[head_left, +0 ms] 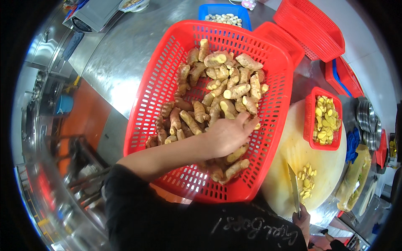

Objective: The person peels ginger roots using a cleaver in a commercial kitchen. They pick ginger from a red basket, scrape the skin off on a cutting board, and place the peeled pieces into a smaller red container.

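A large red perforated basket (278, 121) holds many knobby ginger roots (217, 85). My left hand (228, 136) reaches into it from the lower left, back of the hand up. Its visible fingers are apart and touch the ginger near the basket's right side; the undersides of the fingers are hidden. At the lower right, my right hand (303, 219) is closed on the handle of a knife (294, 188). The blade lies over a round pale chopping board (278, 167), just left of a small heap of ginger slices (307, 183).
A small red basket of ginger slices (325, 119) rests on the board's far side. Behind the large basket stands a blue basket of white pieces (226, 19). Stacked red baskets (312, 29) and metal plates (367, 121) stand to the right. The steel table (113, 67) extends left.
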Tool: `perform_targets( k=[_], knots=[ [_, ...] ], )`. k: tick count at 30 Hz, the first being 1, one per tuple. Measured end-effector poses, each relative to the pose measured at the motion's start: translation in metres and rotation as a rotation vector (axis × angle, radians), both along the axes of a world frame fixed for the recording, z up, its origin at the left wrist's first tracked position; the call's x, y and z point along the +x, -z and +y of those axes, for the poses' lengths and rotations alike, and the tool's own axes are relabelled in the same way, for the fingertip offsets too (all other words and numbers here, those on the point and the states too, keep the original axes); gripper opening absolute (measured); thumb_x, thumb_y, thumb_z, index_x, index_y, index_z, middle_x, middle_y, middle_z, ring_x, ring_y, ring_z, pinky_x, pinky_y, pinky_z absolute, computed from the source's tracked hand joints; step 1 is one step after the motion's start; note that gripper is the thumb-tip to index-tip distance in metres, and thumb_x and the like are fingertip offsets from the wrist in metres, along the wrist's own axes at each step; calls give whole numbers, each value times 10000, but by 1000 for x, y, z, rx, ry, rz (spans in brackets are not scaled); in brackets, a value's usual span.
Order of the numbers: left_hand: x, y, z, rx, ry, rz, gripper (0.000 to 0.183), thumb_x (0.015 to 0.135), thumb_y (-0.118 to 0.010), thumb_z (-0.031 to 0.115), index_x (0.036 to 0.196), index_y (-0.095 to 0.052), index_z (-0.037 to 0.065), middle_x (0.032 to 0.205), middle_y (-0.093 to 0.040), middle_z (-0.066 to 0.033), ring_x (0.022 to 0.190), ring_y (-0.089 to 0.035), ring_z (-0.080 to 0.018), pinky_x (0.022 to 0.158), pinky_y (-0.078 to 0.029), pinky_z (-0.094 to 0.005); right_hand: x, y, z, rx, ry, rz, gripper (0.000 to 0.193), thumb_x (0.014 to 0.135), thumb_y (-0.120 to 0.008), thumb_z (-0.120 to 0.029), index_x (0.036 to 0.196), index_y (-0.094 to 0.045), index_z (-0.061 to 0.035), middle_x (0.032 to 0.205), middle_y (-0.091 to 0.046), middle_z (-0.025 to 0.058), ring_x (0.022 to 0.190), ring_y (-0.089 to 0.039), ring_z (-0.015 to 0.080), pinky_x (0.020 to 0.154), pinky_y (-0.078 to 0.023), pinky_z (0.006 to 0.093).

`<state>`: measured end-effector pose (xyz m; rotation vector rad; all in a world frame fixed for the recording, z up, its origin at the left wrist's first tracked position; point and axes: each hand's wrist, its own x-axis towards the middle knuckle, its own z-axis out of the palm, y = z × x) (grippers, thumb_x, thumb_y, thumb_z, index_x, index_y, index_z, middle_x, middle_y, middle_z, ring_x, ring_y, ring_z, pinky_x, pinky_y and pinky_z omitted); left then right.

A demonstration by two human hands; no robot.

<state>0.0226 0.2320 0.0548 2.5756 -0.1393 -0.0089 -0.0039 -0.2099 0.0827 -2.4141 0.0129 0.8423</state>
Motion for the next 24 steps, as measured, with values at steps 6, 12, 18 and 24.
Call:
perform_targets(
  k=[6, 12, 18, 24],
  knots=[
    [19, -3, 17, -239, -96, -51, 327, 788, -665, 189, 1066, -538, 75, 1044, -555, -97, 760, -615, -242, 650, -519, -340, 4, -20, 25, -79, 10, 51, 431, 771, -495, 35, 1196, -530, -21, 488, -371, -4, 472, -341, 62, 447, -284, 254],
    [14, -51, 49, 37, -219, -387, 536, 755, -702, 216, 1222, -455, 131, 1141, -500, -168, 872, -606, -333, 675, -526, -414, 1, -12, 15, -42, 13, 30, 426, 768, -489, 51, 1185, -536, -23, 521, -348, -22, 491, -336, 55, 457, -275, 238],
    [-23, -4, 12, -97, 198, 436, 570, 807, -618, 359, 1316, -421, 193, 1027, -517, -175, 868, -596, -349, 692, -500, -421, 4, -12, 12, -62, -27, 39, 429, 769, -483, 50, 1186, -535, -36, 521, -353, -15, 489, -341, 61, 461, -291, 241],
    [-16, -13, 15, -151, 287, 509, 640, 746, -668, 312, 1319, -414, 182, 1068, -502, -203, 889, -586, -363, 749, -485, -428, 5, -15, 19, -83, -47, 14, 439, 755, -488, 57, 1182, -536, -36, 523, -333, -10, 491, -335, 74, 469, -307, 250]
  ],
)
